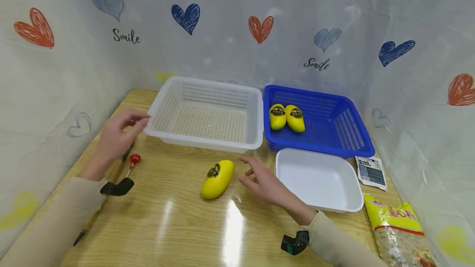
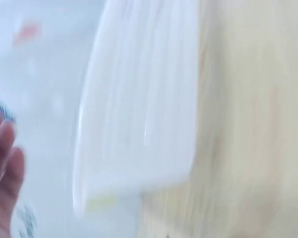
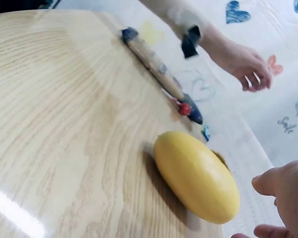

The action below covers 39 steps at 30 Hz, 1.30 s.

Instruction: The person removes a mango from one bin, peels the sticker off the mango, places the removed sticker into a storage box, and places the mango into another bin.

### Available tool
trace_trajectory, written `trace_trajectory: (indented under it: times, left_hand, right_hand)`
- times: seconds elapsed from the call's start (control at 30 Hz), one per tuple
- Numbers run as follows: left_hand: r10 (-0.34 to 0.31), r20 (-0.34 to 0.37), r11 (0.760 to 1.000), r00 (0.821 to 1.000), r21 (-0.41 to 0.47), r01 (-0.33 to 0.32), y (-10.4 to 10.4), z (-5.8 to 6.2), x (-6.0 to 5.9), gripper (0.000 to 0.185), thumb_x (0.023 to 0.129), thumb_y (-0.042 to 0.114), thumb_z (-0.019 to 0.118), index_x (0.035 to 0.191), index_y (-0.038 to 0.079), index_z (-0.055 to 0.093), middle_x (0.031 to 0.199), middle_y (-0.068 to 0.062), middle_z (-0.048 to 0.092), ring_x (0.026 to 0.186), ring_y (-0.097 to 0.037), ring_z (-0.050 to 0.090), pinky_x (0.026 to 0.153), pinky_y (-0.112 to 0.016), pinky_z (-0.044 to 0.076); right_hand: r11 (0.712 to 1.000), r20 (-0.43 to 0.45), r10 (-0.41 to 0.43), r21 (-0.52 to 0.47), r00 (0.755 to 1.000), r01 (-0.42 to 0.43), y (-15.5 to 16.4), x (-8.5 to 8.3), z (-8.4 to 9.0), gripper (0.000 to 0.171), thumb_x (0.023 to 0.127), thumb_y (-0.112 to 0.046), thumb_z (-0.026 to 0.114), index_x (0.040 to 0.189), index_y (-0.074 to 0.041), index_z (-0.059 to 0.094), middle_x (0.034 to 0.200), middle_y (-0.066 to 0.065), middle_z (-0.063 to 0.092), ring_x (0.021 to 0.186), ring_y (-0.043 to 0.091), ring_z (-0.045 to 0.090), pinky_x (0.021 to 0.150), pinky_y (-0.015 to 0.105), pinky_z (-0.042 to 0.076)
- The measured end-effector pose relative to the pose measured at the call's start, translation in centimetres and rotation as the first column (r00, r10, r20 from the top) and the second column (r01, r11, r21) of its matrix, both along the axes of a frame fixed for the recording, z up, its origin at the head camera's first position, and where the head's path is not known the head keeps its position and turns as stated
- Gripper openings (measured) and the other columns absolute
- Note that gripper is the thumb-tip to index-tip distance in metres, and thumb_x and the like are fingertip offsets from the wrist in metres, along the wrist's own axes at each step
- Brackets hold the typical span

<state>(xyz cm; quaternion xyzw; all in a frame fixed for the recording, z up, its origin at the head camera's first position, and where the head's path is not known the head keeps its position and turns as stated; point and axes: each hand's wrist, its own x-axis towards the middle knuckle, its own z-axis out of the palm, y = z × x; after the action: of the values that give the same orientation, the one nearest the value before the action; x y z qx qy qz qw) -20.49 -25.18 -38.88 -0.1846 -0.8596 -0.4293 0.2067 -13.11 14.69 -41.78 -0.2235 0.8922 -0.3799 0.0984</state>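
A yellow oval pack [image 1: 217, 178] with a dark label lies on the wooden table [image 1: 167, 226]. My right hand [image 1: 248, 171] hovers just right of it with fingers spread, holding nothing. In the right wrist view the pack [image 3: 196, 176] lies close to the right hand's fingertips [image 3: 283, 186], with a gap between them. My left hand [image 1: 138, 119] is raised at the left corner of the white basket [image 1: 200, 143], fingers loosely curled with nothing seen in them. The left wrist view is blurred and shows the basket [image 2: 139, 114] and the left hand's fingers [image 2: 2, 168].
Two more yellow packs [image 1: 277, 116] [image 1: 295, 118] lie in the blue basket [image 1: 323, 151]. A white tray [image 1: 319, 180] sits in front of it. A red lollipop [image 1: 134, 159] and a long stick [image 3: 154, 64] lie at the left. A small packet [image 1: 371, 171] and a noodle bag [image 1: 398, 230] lie at the right.
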Motion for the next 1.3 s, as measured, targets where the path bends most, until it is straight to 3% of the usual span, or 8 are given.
trace_trajectory:
  times: [0.07,0.13,0.27,0.37,0.47,0.7,1.13,1.3]
  left_hand:
    - [-0.129,0.026,0.991,0.991,-0.024,0.130,2.0,-0.4,1.7,0.014,0.095,0.004,0.062,0.107,0.005,0.070,0.098,0.001,0.067,0.085,-0.003,0.059,0.072,-0.016,0.048]
    - [-0.250,0.136,0.966,0.959,-0.034,0.257,4.0,-1.5,3.1,0.016,0.097,0.008,0.061,0.111,0.008,0.068,0.101,0.001,0.068,0.088,-0.007,0.062,0.073,-0.020,0.051]
    - [-0.432,0.356,0.898,0.829,0.088,0.431,7.6,-4.4,4.6,0.030,0.097,0.013,0.062,0.125,0.002,0.059,0.120,-0.015,0.063,0.105,-0.025,0.062,0.085,-0.033,0.054]
    - [-0.532,0.439,0.844,0.724,0.207,0.495,9.7,-6.2,5.0,0.045,0.095,0.014,0.066,0.134,-0.002,0.051,0.134,-0.022,0.053,0.117,-0.036,0.056,0.093,-0.037,0.051]
    - [-0.572,0.472,0.818,0.671,0.272,0.506,11.5,-7.3,5.0,0.056,0.092,0.016,0.070,0.140,0.000,0.046,0.141,-0.019,0.047,0.120,-0.037,0.053,0.094,-0.037,0.050]
    - [-0.477,0.546,0.878,0.689,0.325,0.350,14.2,-8.6,5.9,0.073,0.083,0.021,0.080,0.144,0.009,0.041,0.134,-0.018,0.041,0.109,-0.029,0.056,0.087,-0.033,0.052]
    - [-0.510,0.521,0.854,0.684,0.399,0.333,16.5,-8.6,6.9,0.078,0.086,0.015,0.077,0.149,0.008,0.032,0.148,-0.016,0.031,0.115,-0.030,0.056,0.090,-0.033,0.051]
    - [-0.442,0.496,0.892,0.747,0.334,0.306,17.2,-8.7,7.4,0.080,0.082,0.017,0.081,0.147,0.006,0.035,0.147,-0.015,0.033,0.124,-0.030,0.049,0.098,-0.039,0.047]
  right_hand:
    - [1.000,-0.021,-0.015,-0.010,1.000,0.015,0.2,-0.1,0.2,0.052,0.099,-0.022,0.060,0.146,-0.016,0.040,0.138,0.013,0.047,0.105,0.021,0.061,0.079,0.035,0.053]
    - [0.999,-0.041,-0.026,-0.028,0.999,0.025,0.3,-0.2,0.2,0.050,0.098,-0.019,0.061,0.145,-0.013,0.043,0.133,0.013,0.050,0.103,0.021,0.061,0.080,0.034,0.053]
    - [0.998,-0.042,-0.025,-0.064,0.999,0.022,-0.1,-0.3,-0.3,0.047,0.097,-0.016,0.062,0.141,-0.006,0.047,0.126,0.013,0.055,0.099,0.021,0.062,0.079,0.030,0.054]
    - [0.995,-0.019,-0.017,-0.099,1.000,0.015,-0.6,-0.2,-0.9,0.047,0.096,-0.012,0.063,0.139,-0.001,0.048,0.124,0.017,0.055,0.100,0.025,0.063,0.079,0.028,0.055]
    - [0.992,-0.008,-0.018,-0.126,1.000,0.017,-1.0,-0.3,-1.3,0.047,0.095,-0.011,0.063,0.139,0.000,0.047,0.125,0.019,0.053,0.103,0.029,0.064,0.081,0.030,0.055]
    - [0.990,0.034,-0.012,-0.143,0.999,0.016,-1.3,-0.5,-1.7,0.045,0.097,-0.013,0.061,0.140,-0.005,0.048,0.135,0.016,0.049,0.112,0.031,0.060,0.087,0.036,0.054]
    - [0.989,0.087,-0.055,-0.133,0.995,0.066,-1.6,-1.0,-2.7,0.040,0.097,-0.022,0.064,0.133,-0.006,0.054,0.131,0.012,0.053,0.113,0.029,0.061,0.087,0.036,0.054]
    - [0.987,0.056,-0.067,-0.144,0.996,0.074,-2.1,-0.9,-2.5,0.026,0.094,-0.014,0.067,0.116,-0.003,0.058,0.118,0.012,0.055,0.107,0.029,0.061,0.084,0.033,0.055]
